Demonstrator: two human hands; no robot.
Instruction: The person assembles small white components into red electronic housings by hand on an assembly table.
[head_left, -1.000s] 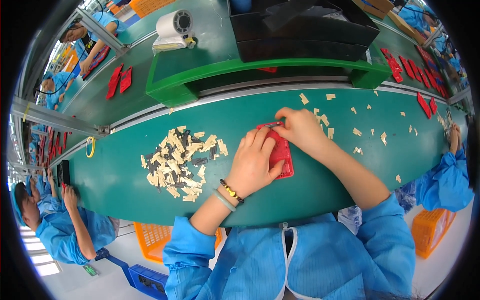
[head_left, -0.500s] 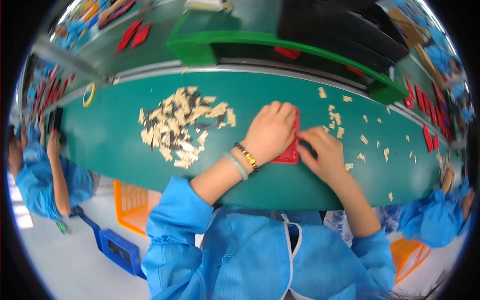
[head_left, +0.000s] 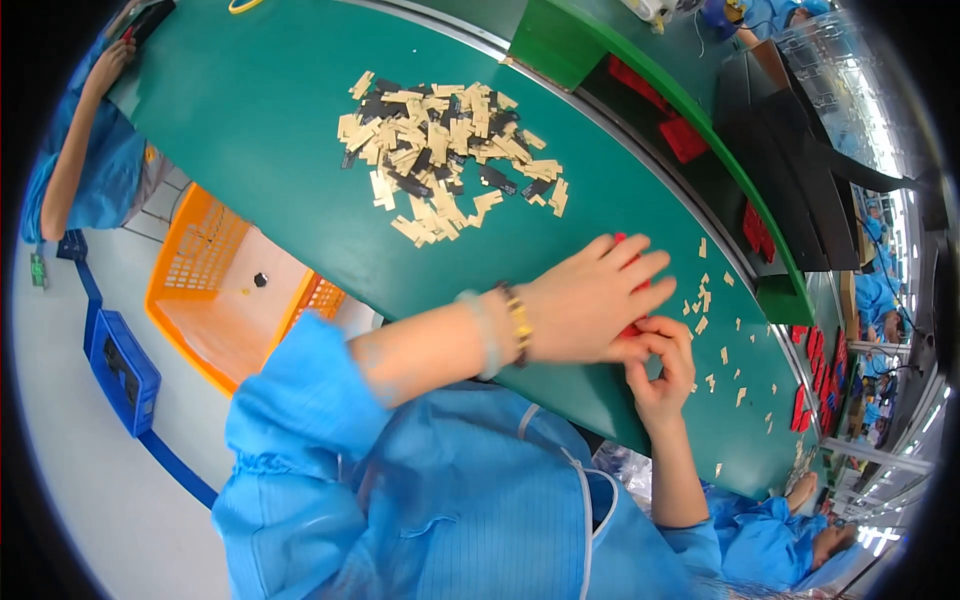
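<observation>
A red flat plate [head_left: 630, 328] lies on the green table, mostly hidden under my left hand [head_left: 590, 305]. That hand rests across it with the fingers spread, a beaded bracelet and a pale bangle at its wrist. My right hand [head_left: 665, 372] is at the plate's near right edge, thumb and forefinger curled toward each other by the left thumb. Whatever the right fingertips pinch is too small to make out. Beyond my left forearm lies a heap of small cream and black flat pieces [head_left: 437, 145]. More small cream pieces [head_left: 704, 298] are scattered right of my hands.
A green shelf frame [head_left: 690, 110] with red parts inside stands along the far edge of the table [head_left: 290, 130]. An orange basket [head_left: 205, 250] sits on the floor at left, near a blue holder [head_left: 122, 375]. Co-workers in blue sit on both sides.
The view has turned, so the table now slants down to the right. My left hand's fingers have spread over the red plate. The right thumb and forefinger have drawn together at its edge.
</observation>
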